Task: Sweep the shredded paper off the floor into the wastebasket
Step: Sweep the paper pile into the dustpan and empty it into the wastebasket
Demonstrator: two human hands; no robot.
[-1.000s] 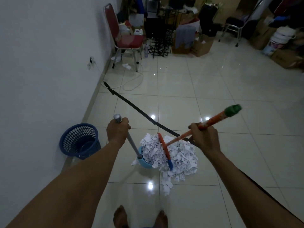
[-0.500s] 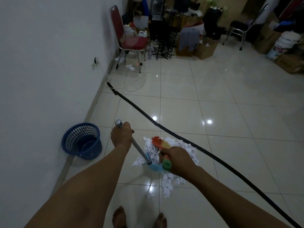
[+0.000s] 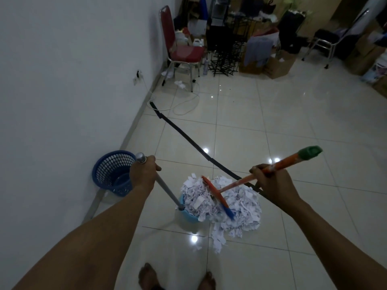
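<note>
Glossy cream tile floor (image 3: 293, 126) | light-blue plastic dustpan (image 3: 188, 214) half buried under white shredded paper (image 3: 236, 204) | left hand (image 3: 144, 174) fisted on its grey metal handle (image 3: 165, 189) | right hand (image 3: 272, 183) wrapping orange broom stick (image 3: 280, 166), swung back out rightward | blue mesh wastebasket (image 3: 113, 170) by wall.

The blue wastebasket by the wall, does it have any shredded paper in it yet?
No, the blue wastebasket looks empty inside, and the shredded paper is piled on the floor and dustpan.

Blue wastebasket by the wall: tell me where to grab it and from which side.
Grip the wastebasket by its open top rim, reaching from the room side, since the wall backs its far side. It stands upright, and the lattice wall probably gives fingers purchase. Both hands are busy now: left hand, right hand.
</note>
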